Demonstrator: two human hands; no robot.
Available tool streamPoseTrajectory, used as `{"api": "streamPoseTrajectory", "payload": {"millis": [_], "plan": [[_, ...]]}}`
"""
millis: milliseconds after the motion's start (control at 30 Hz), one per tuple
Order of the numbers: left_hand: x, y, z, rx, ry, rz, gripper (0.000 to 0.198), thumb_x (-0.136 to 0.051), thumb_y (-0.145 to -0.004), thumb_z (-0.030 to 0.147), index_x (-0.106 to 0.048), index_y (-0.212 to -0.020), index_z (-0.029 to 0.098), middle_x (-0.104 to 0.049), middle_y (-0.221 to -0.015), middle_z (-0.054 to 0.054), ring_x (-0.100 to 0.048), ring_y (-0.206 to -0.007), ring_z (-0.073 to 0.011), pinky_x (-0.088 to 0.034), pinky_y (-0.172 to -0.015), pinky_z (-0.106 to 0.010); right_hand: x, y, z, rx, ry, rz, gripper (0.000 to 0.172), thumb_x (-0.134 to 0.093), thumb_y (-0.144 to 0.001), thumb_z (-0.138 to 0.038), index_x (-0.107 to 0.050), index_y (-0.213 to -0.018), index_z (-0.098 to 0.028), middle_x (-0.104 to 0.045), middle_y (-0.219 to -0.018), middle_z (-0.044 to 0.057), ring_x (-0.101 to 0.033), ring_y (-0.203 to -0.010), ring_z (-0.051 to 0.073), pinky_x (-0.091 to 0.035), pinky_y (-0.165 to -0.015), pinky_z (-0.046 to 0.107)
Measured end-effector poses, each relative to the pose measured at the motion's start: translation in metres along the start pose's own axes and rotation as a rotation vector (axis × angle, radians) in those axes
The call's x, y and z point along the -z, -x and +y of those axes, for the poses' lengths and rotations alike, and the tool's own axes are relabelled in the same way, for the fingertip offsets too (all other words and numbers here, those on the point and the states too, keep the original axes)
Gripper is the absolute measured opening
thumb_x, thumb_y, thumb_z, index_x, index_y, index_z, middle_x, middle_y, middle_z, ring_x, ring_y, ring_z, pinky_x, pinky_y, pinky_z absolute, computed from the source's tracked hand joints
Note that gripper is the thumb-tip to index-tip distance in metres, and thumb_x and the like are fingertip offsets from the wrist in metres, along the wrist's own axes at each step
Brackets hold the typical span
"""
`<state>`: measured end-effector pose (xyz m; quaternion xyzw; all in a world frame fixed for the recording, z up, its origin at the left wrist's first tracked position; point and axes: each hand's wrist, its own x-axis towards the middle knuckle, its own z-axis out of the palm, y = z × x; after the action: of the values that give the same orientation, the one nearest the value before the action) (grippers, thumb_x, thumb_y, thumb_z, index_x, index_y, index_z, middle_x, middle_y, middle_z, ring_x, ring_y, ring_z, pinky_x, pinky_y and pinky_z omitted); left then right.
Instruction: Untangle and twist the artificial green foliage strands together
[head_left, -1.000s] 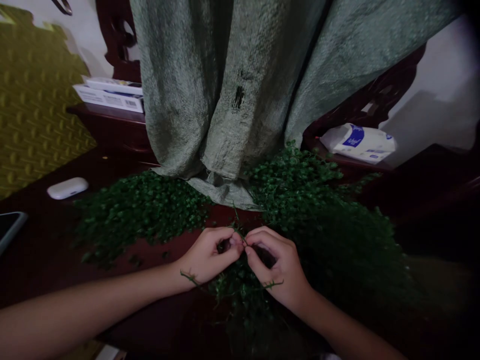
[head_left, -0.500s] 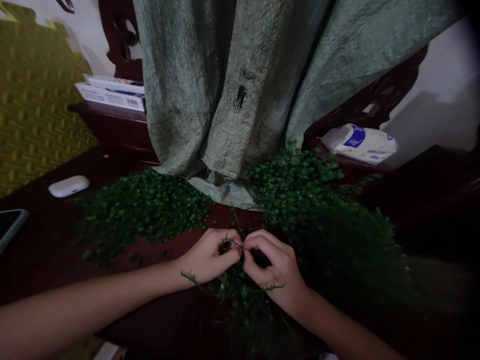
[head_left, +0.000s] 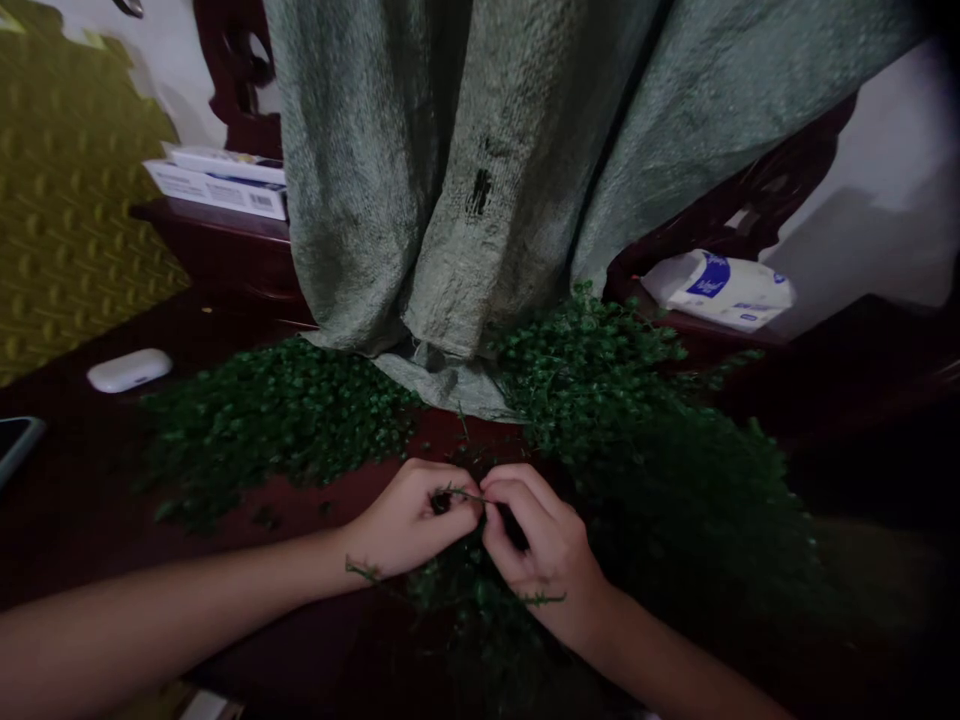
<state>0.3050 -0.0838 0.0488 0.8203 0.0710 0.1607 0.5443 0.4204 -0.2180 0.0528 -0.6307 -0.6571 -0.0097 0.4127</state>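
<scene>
My left hand (head_left: 409,520) and my right hand (head_left: 544,550) meet over a dark red table (head_left: 90,500), fingertips pinched together on a thin green sprig (head_left: 457,493). More green sprigs (head_left: 480,600) lie under both wrists. A pile of small-leaved greenery (head_left: 277,420) spreads to the left of my hands. A bigger heap of greenery (head_left: 645,440) rises to the right, close behind my right hand.
A grey-green curtain (head_left: 465,180) hangs down to the table's far edge. A white earbud case (head_left: 129,369) and a phone's corner (head_left: 15,440) lie at the left. White boxes (head_left: 217,180) sit on a dark shelf, a tissue pack (head_left: 716,288) at the right, yellow foam matting (head_left: 67,200) far left.
Both hands have drifted slightly down and toward me, still pinched on the sprig; the right fingers have curled in closer to the left fingertips.
</scene>
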Motion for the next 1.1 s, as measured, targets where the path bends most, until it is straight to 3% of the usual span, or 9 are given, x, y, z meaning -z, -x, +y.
{"api": "streamPoseTrajectory", "payload": {"millis": [200, 533, 700, 800, 933, 1100], "plan": [[-0.003, 0.005, 0.001, -0.138, -0.139, 0.029, 0.018, -0.049, -0.072, 0.01, -0.044, -0.056, 0.015, -0.04, -0.055, 0.005, -0.037, -0.052, -0.0073, -0.028, -0.051, -0.02, -0.006, 0.009, -0.003, 0.025, 0.018, -0.04, 0.017, -0.043, -0.087, -0.006, -0.049, -0.096, -0.02, -0.055, -0.089, 0.005, -0.058, -0.075, 0.014, -0.049, -0.067, 0.023], [-0.004, 0.005, -0.005, -0.195, -0.17, 0.063, 0.018, -0.05, -0.071, 0.008, -0.042, -0.056, 0.016, -0.038, -0.054, 0.005, -0.036, -0.05, -0.0067, -0.028, -0.051, -0.019, -0.007, 0.013, -0.005, 0.071, 0.133, -0.11, 0.017, -0.043, -0.092, -0.009, -0.05, -0.107, -0.015, -0.059, -0.096, 0.01, -0.063, -0.084, 0.018, -0.054, -0.074, 0.026], [-0.004, 0.006, -0.002, -0.177, -0.199, 0.108, 0.019, -0.049, -0.069, 0.007, -0.044, -0.053, 0.015, -0.037, -0.052, 0.005, -0.033, -0.046, -0.0055, -0.023, -0.045, -0.019, -0.004, 0.008, 0.008, 0.027, 0.212, 0.082, 0.022, -0.042, -0.089, -0.006, -0.055, -0.1, -0.019, -0.061, -0.097, 0.008, -0.064, -0.084, 0.016, -0.055, -0.074, 0.024], [-0.002, 0.004, 0.001, -0.151, -0.174, 0.158, 0.016, -0.05, -0.074, 0.007, -0.055, -0.059, 0.014, -0.048, -0.055, 0.003, -0.043, -0.05, -0.0069, -0.031, -0.049, -0.018, 0.001, 0.0, 0.013, -0.046, 0.154, 0.211, 0.019, -0.048, -0.086, -0.006, -0.057, -0.095, -0.02, -0.063, -0.095, 0.006, -0.064, -0.081, 0.014, -0.054, -0.071, 0.022], [-0.001, 0.001, 0.002, -0.115, -0.147, 0.249, 0.019, -0.049, -0.086, 0.015, -0.068, -0.08, 0.014, -0.064, -0.069, -0.001, -0.057, -0.064, -0.0111, -0.042, -0.061, -0.02, 0.004, -0.008, 0.014, -0.073, 0.104, 0.224, 0.016, -0.053, -0.086, -0.007, -0.06, -0.094, -0.019, -0.064, -0.095, 0.006, -0.064, -0.084, 0.014, -0.053, -0.072, 0.023], [0.005, 0.001, 0.0, -0.039, -0.114, 0.43, 0.019, -0.05, -0.092, 0.025, -0.068, -0.091, 0.018, -0.062, -0.074, -0.001, -0.055, -0.065, -0.0121, -0.042, -0.06, -0.022, 0.01, -0.013, 0.016, -0.222, 0.017, 0.285, 0.012, -0.054, -0.089, -0.013, -0.063, -0.092, -0.021, -0.063, -0.098, 0.005, -0.063, -0.089, 0.015, -0.054, -0.068, 0.023]]}}
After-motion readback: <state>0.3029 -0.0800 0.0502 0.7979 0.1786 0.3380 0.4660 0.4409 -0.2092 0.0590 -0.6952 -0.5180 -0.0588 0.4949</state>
